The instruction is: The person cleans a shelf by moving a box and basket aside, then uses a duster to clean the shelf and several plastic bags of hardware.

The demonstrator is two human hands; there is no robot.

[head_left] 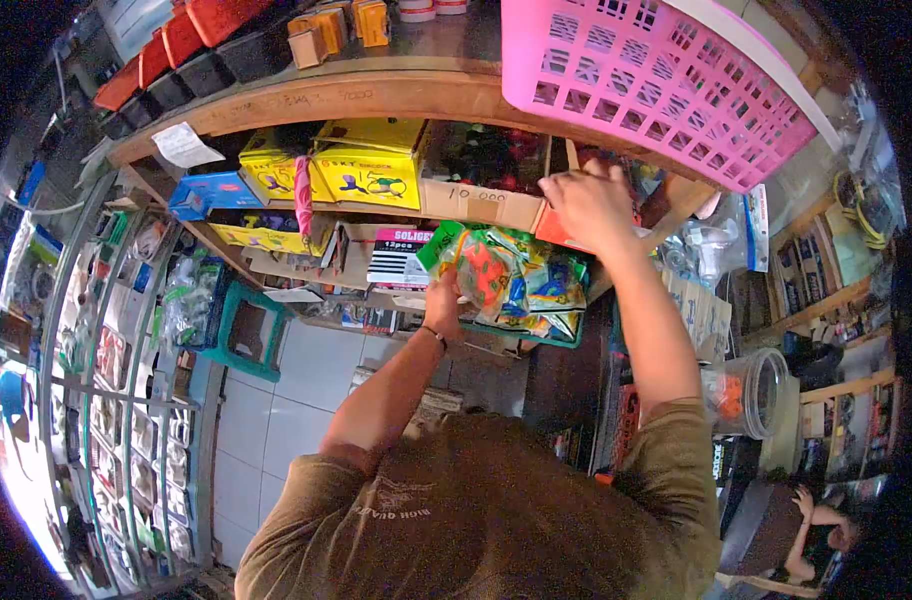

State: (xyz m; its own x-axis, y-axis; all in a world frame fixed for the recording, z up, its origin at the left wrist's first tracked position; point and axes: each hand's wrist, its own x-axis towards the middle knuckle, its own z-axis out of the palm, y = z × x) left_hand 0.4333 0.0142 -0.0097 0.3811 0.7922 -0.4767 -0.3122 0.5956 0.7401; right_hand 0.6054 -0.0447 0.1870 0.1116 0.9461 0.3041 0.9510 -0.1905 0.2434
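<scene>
My left hand (444, 305) is closed on the edge of a clear plastic packet (484, 272) with a green header and orange-red pieces inside. More packets with blue and yellow contents (551, 285) lie against it on the right, in a green-rimmed tray. My right hand (588, 205) reaches over an orange-red box (561, 232) on the shelf, its fingers spread and the fingertips at the box's top. What lies beneath the palm is hidden. Left of this box stands a cardboard box marked "10 000" (476, 203) with dark items in it.
Yellow boxes (368, 165) and a "SOLIGEN" box (401, 255) fill the shelf on the left. A pink basket (656, 90) overhangs at the upper right. A green stool (246, 330) stands on the floor at left. A clear jar (761, 392) and another person (796, 535) are at right.
</scene>
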